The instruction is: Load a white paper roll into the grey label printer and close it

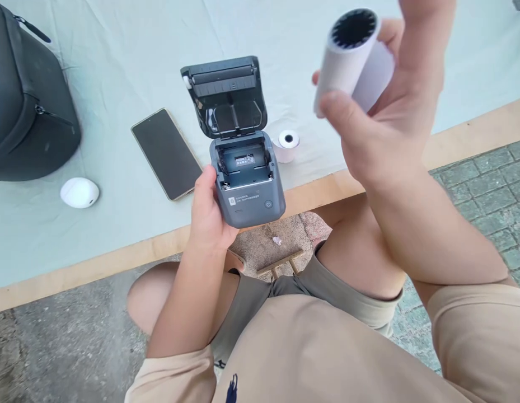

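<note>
Looking down from a head-worn camera, I am seeing a seated person working at the edge of a table [117, 67] covered in pale green cloth.

The left hand [207, 215] is wrapping around the lower left side of a small grey thermal printer [247, 184], fingers curled behind it and thumb pressing on its side, holding it at the table's near edge, at about 6 o'clock from the frame's centre. The printer's lid [226, 95] is standing open, hinged back toward 12 o'clock, and the paper bay is showing no roll inside.

The right hand [389, 129] is raised at 2 o'clock, close to the camera, pinching a white paper roll [352, 56] between thumb and fingers. The roll's hollow dark core is facing the lens, and a loose flap of paper is hanging behind it.

I am judging the roll to be light and fairly stiff across its width, though easily dented and apt to unwind; gripping it around its curved sides, with the loose end trapped, seems safest. The printer looks like hard, smooth plastic, best held by its body, not the lid.

A second paper roll [287, 144] is resting at 3 o'clock from the printer. A dark phone [166, 154] is lying at 9 o'clock, a white oval device [79, 192] farther left, and a black bag [24, 106] at 10 o'clock.
</note>
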Demonstrator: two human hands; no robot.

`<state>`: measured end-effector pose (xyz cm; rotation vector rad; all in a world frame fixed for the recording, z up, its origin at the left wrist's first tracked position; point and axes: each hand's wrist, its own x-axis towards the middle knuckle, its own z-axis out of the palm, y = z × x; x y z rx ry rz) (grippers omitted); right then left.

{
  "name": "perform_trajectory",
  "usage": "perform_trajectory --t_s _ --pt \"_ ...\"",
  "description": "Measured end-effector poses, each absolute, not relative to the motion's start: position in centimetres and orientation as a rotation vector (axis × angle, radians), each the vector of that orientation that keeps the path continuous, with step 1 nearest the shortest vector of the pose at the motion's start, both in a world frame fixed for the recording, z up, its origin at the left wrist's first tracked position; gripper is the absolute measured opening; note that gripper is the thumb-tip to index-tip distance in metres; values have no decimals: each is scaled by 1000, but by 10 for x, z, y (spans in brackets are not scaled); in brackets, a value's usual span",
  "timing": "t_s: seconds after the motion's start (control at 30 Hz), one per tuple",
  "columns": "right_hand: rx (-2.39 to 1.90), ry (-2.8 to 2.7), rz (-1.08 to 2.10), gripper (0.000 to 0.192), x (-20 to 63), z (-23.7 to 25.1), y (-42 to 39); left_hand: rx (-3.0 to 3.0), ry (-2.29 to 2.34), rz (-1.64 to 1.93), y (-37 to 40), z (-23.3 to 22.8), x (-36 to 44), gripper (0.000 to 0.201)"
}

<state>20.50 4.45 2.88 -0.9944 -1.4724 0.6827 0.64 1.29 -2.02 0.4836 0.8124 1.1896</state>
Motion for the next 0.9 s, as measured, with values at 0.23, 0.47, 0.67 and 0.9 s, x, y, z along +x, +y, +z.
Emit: perform_trajectory --t_s 0.23,0.47,0.67,0.9 --pt "-1132 -2137 392 12 172 33 33 683 795 1245 10 -28 2 29" --pt "-1282 -2275 272 14 165 24 42 719 787 1209 7 -26 0 33" --pt "-1108 -2231 251 8 166 19 44 717 738 1215 6 -28 0 24" --pt "-946 -2215 123 13 161 23 30 647 717 1234 7 -26 1 23"
